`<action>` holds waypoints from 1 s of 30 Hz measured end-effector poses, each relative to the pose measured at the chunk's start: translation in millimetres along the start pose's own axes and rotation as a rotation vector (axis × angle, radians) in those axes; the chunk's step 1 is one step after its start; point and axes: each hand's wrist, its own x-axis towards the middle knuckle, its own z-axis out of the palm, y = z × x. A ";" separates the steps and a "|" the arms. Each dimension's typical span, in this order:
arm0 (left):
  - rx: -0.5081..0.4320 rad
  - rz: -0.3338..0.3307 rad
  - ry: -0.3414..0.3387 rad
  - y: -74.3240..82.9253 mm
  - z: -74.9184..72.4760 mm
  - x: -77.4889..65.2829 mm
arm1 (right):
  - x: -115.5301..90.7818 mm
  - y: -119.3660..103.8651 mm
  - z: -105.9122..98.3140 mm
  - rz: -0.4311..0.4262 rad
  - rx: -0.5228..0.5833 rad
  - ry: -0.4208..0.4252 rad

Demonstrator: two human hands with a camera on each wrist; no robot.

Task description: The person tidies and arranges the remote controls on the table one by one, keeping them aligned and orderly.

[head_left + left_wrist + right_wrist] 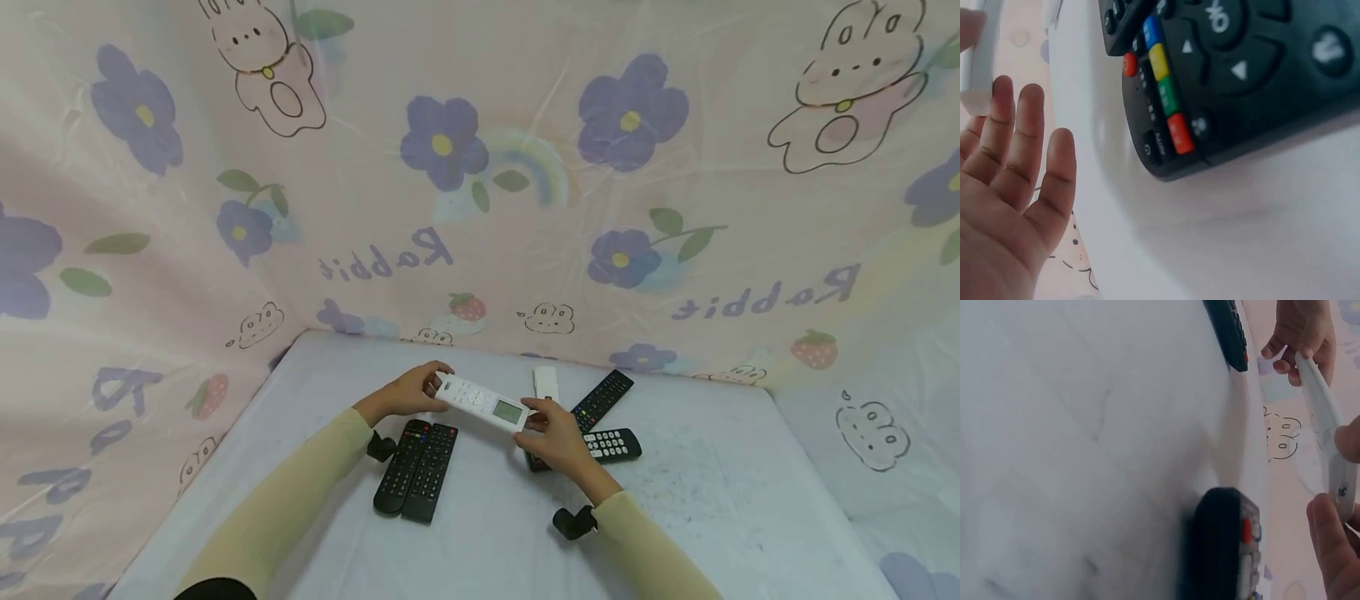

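Observation:
Held up above the table between both hands is a white remote control [472,401] with a small grey screen at its right end. My left hand [408,390] pinches its left end. Thumb and fingers of my right hand [558,437] grip the screen end. From the right wrist view, the white remote [1324,419] appears edge-on, with fingers at both ends. Two black remotes, one with a rounded end [401,471] and one straighter [432,475], lie side by side below my left hand. Coloured buttons show on a black remote [1172,94] in the left wrist view.
Behind and beside my right hand lie another white remote [546,382], a long black remote [603,398] and a black remote with pale buttons [615,446]. A dark end [536,463] shows under that hand. Patterned curtain [517,208] walls surround the white-covered table [720,500].

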 end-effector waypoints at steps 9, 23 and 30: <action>0.033 0.008 0.011 5.3 1.8 -12.1 | -0.2 2.7 -5.1 0.019 0.054 -0.007; 0.016 0.010 -0.024 9.7 9.3 -31.2 | 3.7 8.4 -10.4 0.008 0.150 -0.035; 0.010 0.028 -0.057 10.1 8.2 -35.9 | 2.5 8.9 -16.6 0.014 0.114 -0.060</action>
